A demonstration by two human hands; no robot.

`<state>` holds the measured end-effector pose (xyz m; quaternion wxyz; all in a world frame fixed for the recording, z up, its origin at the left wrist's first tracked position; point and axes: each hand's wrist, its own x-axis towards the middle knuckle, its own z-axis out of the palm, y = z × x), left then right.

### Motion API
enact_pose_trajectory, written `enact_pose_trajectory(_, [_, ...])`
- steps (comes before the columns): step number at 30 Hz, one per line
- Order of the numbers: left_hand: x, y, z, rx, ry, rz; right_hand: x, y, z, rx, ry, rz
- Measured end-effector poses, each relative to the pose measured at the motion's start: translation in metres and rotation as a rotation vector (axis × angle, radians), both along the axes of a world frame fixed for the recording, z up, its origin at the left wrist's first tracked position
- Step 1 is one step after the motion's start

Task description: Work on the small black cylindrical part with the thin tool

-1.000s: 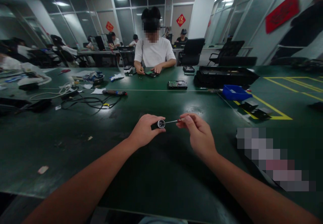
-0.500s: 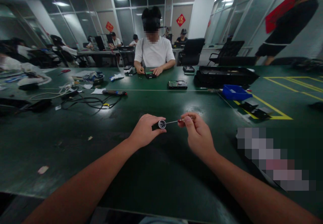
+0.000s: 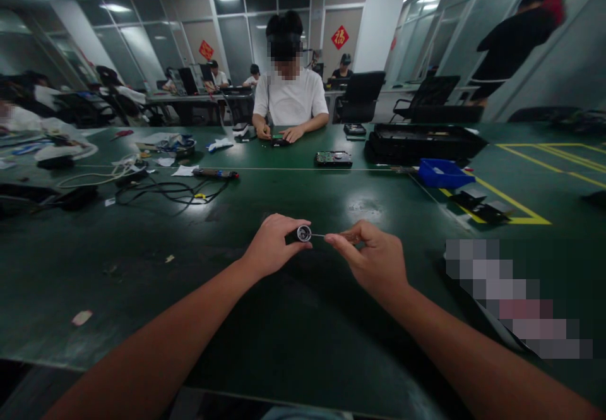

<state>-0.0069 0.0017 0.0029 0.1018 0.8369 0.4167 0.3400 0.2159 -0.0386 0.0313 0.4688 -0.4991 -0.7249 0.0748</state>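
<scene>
My left hand (image 3: 271,243) is closed around a small dark cylinder with a silver round end (image 3: 303,234), held just above the green table (image 3: 189,281). My right hand (image 3: 374,259) pinches a thin metal screwdriver (image 3: 331,237) whose tip meets the cylinder's silver end. The shaft runs level between both hands. Most of the tool's handle is hidden inside my right fingers.
Across the table a person in a white shirt (image 3: 290,98) handles a small board. A circuit board (image 3: 334,158), a blue bin (image 3: 442,173), a black case (image 3: 423,142) and tangled cables (image 3: 161,191) lie on the far half. Another person (image 3: 511,41) walks at the right.
My right hand has moved left along the screwdriver and turned, so less shaft shows between my hands. The person at the right has walked further left.
</scene>
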Motion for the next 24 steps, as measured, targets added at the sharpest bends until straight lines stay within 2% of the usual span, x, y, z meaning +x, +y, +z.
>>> enact_pose_trajectory(3, [-0.001, 0.001, 0.0, -0.001, 0.0, 0.006, -0.001, -0.001, 0.001, -0.02, -0.007, 0.058])
enact_pose_trajectory(8, [0.0, 0.001, -0.002, -0.007, 0.017, 0.001, -0.001, -0.005, 0.004, 0.008, -0.034, 0.258])
enact_pose_trajectory(12, [0.001, 0.001, -0.001, -0.013, 0.006, -0.005, -0.002, -0.008, 0.002, 0.023, -0.019, 0.252])
enact_pose_trajectory(18, [0.0, -0.001, 0.002, -0.034, -0.031, 0.065, -0.007, -0.003, -0.007, -0.22, 0.426, 0.196])
enact_pose_trajectory(24, [0.001, -0.001, 0.001, -0.021, -0.037, -0.014, -0.005, 0.019, -0.012, -0.489, 0.965, 0.188])
